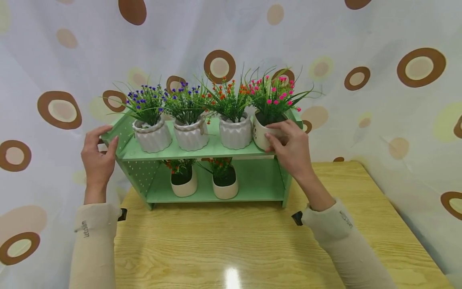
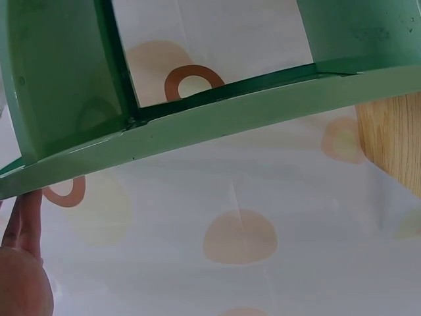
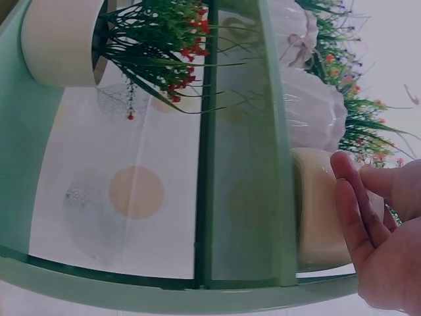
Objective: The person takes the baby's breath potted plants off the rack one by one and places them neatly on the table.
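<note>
R hand (image 1: 292,148), grip not closed, has fingers on the cream pot (image 1: 259,138) at 2 o'clock atop the green shelf (image 1: 261,184), L hand (image 1: 98,158), also not closed, touches its 9 o'clock end, & pushing too hard cd tip the nearby white pot (image 1: 235,134).

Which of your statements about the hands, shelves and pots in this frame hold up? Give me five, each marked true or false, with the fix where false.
1. The right hand touches the pink-flowered pot. True.
2. The left hand is holding a pot. False: the left hand touches the left end of the green rack.
3. Four potted plants stand on the upper shelf. True.
4. Three pots stand on the lower shelf. False: two cream pots stand on the lower shelf.
5. In the head view, the pink-flowered pot is leftmost in its row. False: it is rightmost.
</note>
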Motion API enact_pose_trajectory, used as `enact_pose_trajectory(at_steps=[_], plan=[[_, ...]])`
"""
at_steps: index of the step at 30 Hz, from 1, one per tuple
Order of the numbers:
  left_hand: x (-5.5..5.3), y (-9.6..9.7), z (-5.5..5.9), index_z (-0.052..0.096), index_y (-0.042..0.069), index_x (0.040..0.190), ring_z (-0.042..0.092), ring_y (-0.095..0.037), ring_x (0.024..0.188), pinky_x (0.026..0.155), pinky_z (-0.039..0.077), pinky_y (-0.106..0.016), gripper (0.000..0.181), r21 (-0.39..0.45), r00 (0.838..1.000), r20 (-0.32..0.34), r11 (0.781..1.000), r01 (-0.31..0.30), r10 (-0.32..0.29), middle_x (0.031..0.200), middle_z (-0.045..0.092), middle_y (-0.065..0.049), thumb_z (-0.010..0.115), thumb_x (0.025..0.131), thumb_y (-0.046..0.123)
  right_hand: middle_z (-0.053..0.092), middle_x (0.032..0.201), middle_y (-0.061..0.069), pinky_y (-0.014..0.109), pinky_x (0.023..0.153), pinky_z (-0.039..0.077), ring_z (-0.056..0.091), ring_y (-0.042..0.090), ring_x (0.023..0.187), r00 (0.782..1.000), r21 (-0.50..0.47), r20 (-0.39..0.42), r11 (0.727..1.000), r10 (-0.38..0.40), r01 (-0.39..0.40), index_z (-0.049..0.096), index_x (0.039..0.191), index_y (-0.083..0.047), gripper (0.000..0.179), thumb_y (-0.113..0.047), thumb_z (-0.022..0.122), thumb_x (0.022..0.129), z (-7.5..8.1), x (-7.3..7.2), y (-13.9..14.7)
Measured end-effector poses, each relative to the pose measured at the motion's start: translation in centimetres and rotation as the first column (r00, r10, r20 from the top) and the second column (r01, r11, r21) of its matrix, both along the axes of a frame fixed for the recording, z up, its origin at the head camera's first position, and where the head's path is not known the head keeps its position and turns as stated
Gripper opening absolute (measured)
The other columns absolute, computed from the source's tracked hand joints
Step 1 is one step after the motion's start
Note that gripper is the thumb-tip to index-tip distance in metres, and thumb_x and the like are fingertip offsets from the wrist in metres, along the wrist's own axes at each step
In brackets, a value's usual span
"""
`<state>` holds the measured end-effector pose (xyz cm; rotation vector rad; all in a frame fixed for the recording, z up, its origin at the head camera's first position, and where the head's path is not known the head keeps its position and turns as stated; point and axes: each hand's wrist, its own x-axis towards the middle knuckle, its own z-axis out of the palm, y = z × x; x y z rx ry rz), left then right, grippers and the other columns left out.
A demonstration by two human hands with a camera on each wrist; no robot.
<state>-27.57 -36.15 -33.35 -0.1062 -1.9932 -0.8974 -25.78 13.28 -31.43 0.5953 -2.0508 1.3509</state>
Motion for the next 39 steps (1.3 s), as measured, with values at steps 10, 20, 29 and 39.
enact_pose_trajectory(at_steps=[10,20,29,39], plan=[[0.5,1.1,0.5,0.066,0.002,0.133,0.046,0.009,0.092,0.068,0.037,0.000,0.035,0.028,1.000,-0.013,1.000,-0.013,0.013,0.131,0.063,-0.018,0.068,0.098,0.003,0.059,0.095,0.013,0.025,0.058,0.059,0.070,0.006,0.060,1.000,0.009,-0.025,1.000,0.017,-0.017,0.074,0.113,0.003,0.017,-0.004,0.070,0.097,0.4,2.3,0.8],[0.0,0.2,0.1,0.067,0.012,0.136,0.050,0.007,0.093,0.069,0.041,-0.002,0.037,0.013,1.000,0.009,1.000,0.009,-0.009,0.133,0.064,-0.006,0.069,0.099,0.014,0.062,0.095,0.012,0.021,0.058,0.058,0.069,0.002,0.060,0.997,0.032,-0.077,0.999,0.020,-0.017,0.075,0.111,0.002,0.018,0.002,0.073,0.092,0.2,4.8,1.6],[0.3,-0.1,0.1,0.067,0.012,0.136,0.050,0.008,0.093,0.069,0.041,-0.002,0.036,0.004,1.000,0.004,1.000,0.001,-0.001,0.133,0.065,-0.006,0.068,0.100,0.015,0.063,0.091,0.009,0.023,0.056,0.058,0.071,0.007,0.058,0.994,0.036,-0.099,0.998,0.054,-0.050,0.076,0.107,0.002,0.022,0.009,0.076,0.086,-0.5,7.7,2.0],[0.3,0.6,0.3,0.067,0.007,0.134,0.047,0.010,0.092,0.067,0.038,-0.001,0.036,0.012,1.000,-0.012,1.000,-0.013,0.013,0.130,0.065,-0.010,0.069,0.098,0.007,0.065,0.094,0.008,0.015,0.065,0.057,0.072,0.003,0.061,0.990,0.079,-0.126,0.996,0.061,-0.051,0.076,0.106,0.002,0.032,0.019,0.078,0.078,-2.1,10.0,3.0]])
